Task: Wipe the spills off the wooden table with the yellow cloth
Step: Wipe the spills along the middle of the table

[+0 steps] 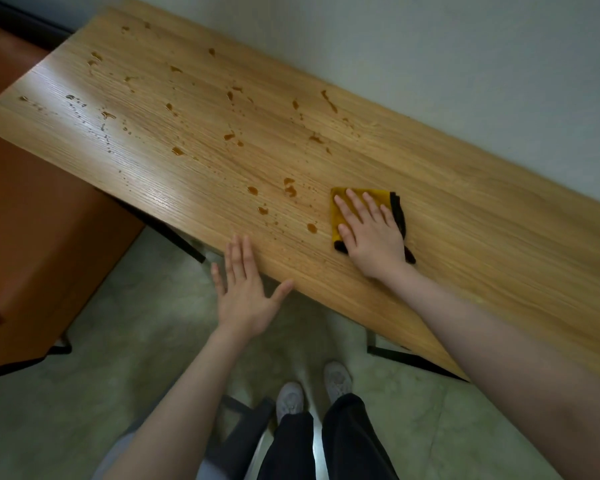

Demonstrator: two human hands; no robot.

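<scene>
A folded yellow cloth (378,197) with a black edge lies flat on the wooden table (482,244), right of centre. My right hand (369,233) presses down on it with straight, spread fingers. Brown spills (290,190) lie just left of the cloth, and several more drops and streaks (229,136) are scattered across the table's left half. My left hand (245,289) is spread flat at the table's near edge, its fingers over the edge and its thumb along it. It holds nothing.
A pale wall (465,64) runs along the table's far side. An orange-brown piece of furniture (32,220) stands at the left, lower than the table. Black metal table legs (413,358), a dark chair frame (243,420) and my feet (312,386) are on the greenish floor.
</scene>
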